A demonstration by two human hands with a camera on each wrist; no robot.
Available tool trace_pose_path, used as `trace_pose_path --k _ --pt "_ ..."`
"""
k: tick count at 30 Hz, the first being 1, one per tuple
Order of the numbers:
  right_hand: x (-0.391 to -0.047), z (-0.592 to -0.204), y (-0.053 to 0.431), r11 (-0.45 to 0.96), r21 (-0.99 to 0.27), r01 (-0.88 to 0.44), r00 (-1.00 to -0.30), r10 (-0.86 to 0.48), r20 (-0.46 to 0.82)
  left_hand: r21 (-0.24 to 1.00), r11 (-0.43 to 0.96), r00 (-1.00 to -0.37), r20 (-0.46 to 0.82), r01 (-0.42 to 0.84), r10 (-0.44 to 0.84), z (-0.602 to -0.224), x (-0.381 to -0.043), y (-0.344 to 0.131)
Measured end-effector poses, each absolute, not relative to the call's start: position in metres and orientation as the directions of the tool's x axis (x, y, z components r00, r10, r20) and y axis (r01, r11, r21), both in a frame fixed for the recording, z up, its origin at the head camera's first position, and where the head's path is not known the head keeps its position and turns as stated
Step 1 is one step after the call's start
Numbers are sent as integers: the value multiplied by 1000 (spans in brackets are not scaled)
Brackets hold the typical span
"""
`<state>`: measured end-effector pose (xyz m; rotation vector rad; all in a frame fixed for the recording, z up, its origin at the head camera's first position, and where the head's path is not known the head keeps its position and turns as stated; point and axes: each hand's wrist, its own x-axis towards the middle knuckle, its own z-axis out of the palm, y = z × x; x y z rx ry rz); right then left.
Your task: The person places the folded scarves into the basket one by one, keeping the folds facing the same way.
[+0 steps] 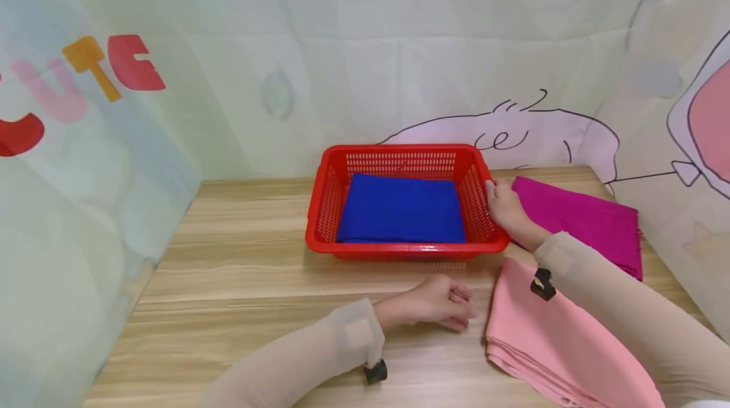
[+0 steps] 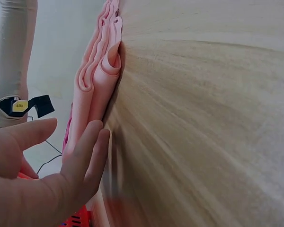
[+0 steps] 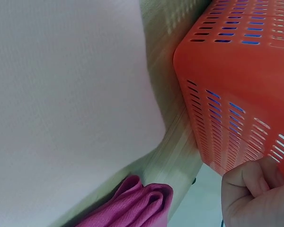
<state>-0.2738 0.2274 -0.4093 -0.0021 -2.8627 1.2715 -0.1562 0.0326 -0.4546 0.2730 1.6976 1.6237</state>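
A red plastic basket (image 1: 407, 248) with slotted walls stands at the back of the table, and a folded blue cloth (image 1: 402, 208) lies in it. My right hand (image 1: 510, 208) grips the basket's right rim; in the right wrist view its fingers (image 3: 255, 177) curl at the edge. My left hand (image 1: 430, 300) is low over the wood in front of the basket, holding nothing, its fingers loosely bent. In the left wrist view the fingertips (image 2: 95, 126) overlap the near end of a folded pink cloth (image 1: 547, 332), which lies right of that hand, partly beneath my right forearm.
A folded magenta cloth (image 1: 587, 221) lies at the back right, beside the basket and behind my right forearm. The wooden table (image 1: 228, 294) reaches back to a printed curtain (image 1: 342, 66), with more curtain along both sides.
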Motion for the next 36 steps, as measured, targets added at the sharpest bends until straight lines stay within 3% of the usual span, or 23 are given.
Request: trace_pose_path --k 26,36 --pt "-275 -408 229 649 -761 0 -1000 -2 -2 901 276 -659 -433 -334 615 -452 -149 68" --pt "-275 -414 230 672 -741 -20 -999 6 32 913 310 -663 -406 -265 629 -454 -144 75"
